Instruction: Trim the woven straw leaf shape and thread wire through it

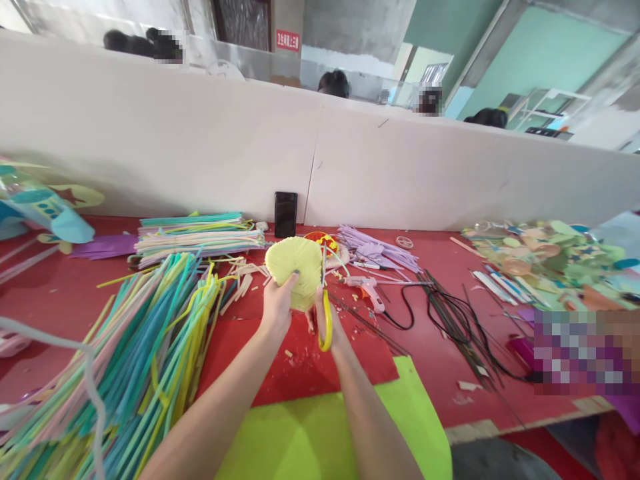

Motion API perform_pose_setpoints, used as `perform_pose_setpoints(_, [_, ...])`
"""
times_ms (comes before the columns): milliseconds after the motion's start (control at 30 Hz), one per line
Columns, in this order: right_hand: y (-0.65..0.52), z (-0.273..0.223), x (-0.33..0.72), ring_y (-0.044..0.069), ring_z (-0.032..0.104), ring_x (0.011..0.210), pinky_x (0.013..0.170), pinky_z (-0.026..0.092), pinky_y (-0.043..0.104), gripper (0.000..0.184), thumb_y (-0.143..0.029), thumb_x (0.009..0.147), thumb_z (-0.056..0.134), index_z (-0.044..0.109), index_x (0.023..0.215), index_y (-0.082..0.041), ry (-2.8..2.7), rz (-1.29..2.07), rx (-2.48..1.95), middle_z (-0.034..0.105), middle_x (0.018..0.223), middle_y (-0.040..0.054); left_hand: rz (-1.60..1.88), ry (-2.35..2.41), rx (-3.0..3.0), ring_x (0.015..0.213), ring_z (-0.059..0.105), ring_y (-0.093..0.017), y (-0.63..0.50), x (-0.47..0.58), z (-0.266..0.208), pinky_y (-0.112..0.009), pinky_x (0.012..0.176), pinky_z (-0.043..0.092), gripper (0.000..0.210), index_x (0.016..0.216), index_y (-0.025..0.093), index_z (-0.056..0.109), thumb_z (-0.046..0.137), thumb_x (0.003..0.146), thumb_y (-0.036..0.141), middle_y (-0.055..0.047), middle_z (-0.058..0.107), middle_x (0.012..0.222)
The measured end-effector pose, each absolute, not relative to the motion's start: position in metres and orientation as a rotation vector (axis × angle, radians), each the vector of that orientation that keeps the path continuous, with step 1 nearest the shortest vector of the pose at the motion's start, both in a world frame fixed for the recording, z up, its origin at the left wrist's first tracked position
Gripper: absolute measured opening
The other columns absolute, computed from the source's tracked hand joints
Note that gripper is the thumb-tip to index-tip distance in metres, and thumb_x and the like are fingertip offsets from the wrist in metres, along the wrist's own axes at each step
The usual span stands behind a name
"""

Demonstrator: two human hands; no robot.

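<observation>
My left hand (278, 304) is closed on a pale yellow, ribbed, rounded piece (293, 263), with the thumb pressed on its front. What it is made of I cannot tell for sure. In my right hand (327, 323) is a pair of scissors (326, 320) with yellow handles, the fingers wrapped round them. The blades point up along the right edge of the yellow piece. Both hands are above the red table (300, 367). Just to their right lies a pink glue gun (369, 292) with a black cord.
Bundles of coloured pipe cleaners (135, 347) fill the left side. A black phone (286, 215) leans on the white partition (200, 147). Purple stems (377, 250), dark thin rods (455, 327) and pastel cut shapes (555, 260) lie to the right. Heads of people show beyond the partition.
</observation>
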State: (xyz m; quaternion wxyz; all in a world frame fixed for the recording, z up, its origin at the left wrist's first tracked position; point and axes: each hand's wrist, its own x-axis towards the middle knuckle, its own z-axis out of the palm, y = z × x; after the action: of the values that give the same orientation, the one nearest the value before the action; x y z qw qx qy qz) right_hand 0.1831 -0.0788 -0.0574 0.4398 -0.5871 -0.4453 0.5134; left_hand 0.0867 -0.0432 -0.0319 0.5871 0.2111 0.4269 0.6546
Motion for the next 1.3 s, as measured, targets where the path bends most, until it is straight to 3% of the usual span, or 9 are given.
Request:
perform_pose_setpoints(433, [-0.0832,-0.0569,0.1796,0.012,0.041,0.028,0.031,0.032,0.022,0.068,-0.077,0.078,0.023,0.049,0.055,-0.019,-1.146,1.198,-1.488,0.04,0.031,-0.0023,1.524,1.011,0.467,0.082,0.068,-0.021,-0.0411,0.0882,-0.0378,-0.035,0.079,0.051,0.039,0.093,0.012,0.066,0.076,0.058,0.025,-0.01,0.071,0.097])
perform_pose_setpoints(1300, [-0.0834,-0.0543,0.1798,0.01,0.035,0.023,0.024,0.03,0.022,0.06,-0.078,0.073,0.037,0.045,0.056,-0.021,-0.955,1.289,-1.498,0.038,0.035,-0.0044,1.51,1.007,0.422,0.072,0.068,-0.021,-0.0415,0.0874,-0.0336,-0.035,0.074,0.053,0.035,0.089,0.012,0.066,0.076,0.057,0.022,-0.009,0.072,0.089])
